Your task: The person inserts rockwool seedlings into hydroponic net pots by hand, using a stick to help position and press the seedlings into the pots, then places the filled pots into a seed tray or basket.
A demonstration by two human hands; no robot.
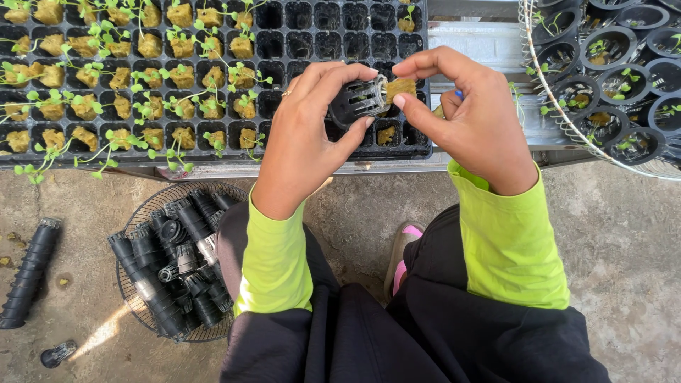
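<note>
My left hand (pixel 305 135) grips a small black slotted net cup (pixel 357 101) on its side, the mouth facing right. My right hand (pixel 472 113) pinches a tan sponge cube (pixel 399 88) at the cup's mouth, partly inside it. Both hands hover over the right end of a black seedling tray (pixel 340 35), where several cells stand empty. The tray's left part holds sponge cubes with small green seedlings (pixel 177 99). One more cube (pixel 385 135) sits in a cell just below my hands.
A round wire basket (pixel 145 213) on the concrete floor holds stacks of black net cups (pixel 177 262). Another cup stack (pixel 28 273) lies far left. A white wire basket (pixel 560 120) at upper right holds cups with seedlings. My knees and a pink sandal (pixel 406 248) are below.
</note>
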